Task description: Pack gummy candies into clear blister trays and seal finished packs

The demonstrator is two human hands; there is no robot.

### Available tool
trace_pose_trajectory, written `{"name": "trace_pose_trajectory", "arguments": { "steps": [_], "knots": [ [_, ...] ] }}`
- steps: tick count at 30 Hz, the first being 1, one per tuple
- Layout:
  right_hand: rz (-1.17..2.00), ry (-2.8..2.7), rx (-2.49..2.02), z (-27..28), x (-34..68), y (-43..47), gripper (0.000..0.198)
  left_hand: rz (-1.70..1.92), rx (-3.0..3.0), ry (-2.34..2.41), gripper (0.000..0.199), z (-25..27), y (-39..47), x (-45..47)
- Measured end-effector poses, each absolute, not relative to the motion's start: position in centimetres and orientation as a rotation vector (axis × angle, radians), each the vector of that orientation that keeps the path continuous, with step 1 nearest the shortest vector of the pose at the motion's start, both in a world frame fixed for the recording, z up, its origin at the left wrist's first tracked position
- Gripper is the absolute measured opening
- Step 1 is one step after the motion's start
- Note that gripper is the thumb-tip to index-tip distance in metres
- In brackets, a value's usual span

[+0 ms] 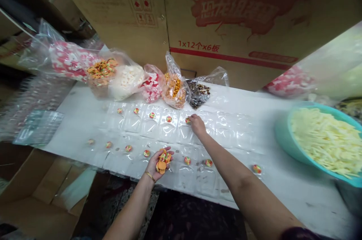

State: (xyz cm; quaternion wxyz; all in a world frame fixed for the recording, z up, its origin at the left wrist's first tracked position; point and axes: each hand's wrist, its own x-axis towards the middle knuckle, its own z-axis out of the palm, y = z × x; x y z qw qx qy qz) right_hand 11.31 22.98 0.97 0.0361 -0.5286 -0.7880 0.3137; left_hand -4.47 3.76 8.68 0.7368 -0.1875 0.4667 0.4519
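Note:
Cupped palm up near the table's front edge, my left hand [160, 162] carries a heap of small round orange pieces [161, 166] with red, green and yellow printed tops. Reaching to the back row, my right hand [198, 124] pinches one such round piece [187, 120] over a clear plastic pocket. Pieces of the same kind lie one to a pocket leftward along the back row, such as this round piece [169, 119]. The front row of clear plastic pockets [181, 174] also bears several. Pockets to the right of my right hand in the back row show none.
Knotted clear bags of small parts, among them a white-filled bag [128, 81] and an orange-filled bag [175, 91], line the back of the white table [285, 194]. A turquoise basin [285, 134] of pale strips stands right. Large cartons [226, 32] rise behind; an open carton [39, 194] is lower left.

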Motion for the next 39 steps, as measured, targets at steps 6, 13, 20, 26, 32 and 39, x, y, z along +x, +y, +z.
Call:
{"name": "trace_pose_trajectory", "arguments": {
  "steps": [6,13,20,26,32,39],
  "knots": [
    [0.841,-2.663,-1.480,3.0,12.1,21.6,0.042,0.932,-0.243,0.908,0.038,8.7,5.5,-4.8],
    [1.859,-2.057,-1.083,7.0,9.6,15.9,0.019,0.713,-0.114,0.850,0.040,8.6,7.5,-4.4],
    [1.221,-1.720,-1.717,5.5,15.2,17.3,0.012,0.795,-0.279,0.859,0.031,8.8,6.2,-4.3],
    [0.686,-2.145,-1.911,2.5,18.7,21.5,0.029,0.939,-0.441,0.897,0.022,9.0,5.0,-3.0],
    [0.699,-2.591,-1.670,1.7,19.4,22.2,0.040,1.008,-0.496,0.891,0.024,8.7,5.9,-0.1],
    [1.152,-2.358,-1.219,6.4,19.1,19.4,0.027,1.027,-0.481,0.860,0.022,8.1,9.7,3.7]
  ]
}}
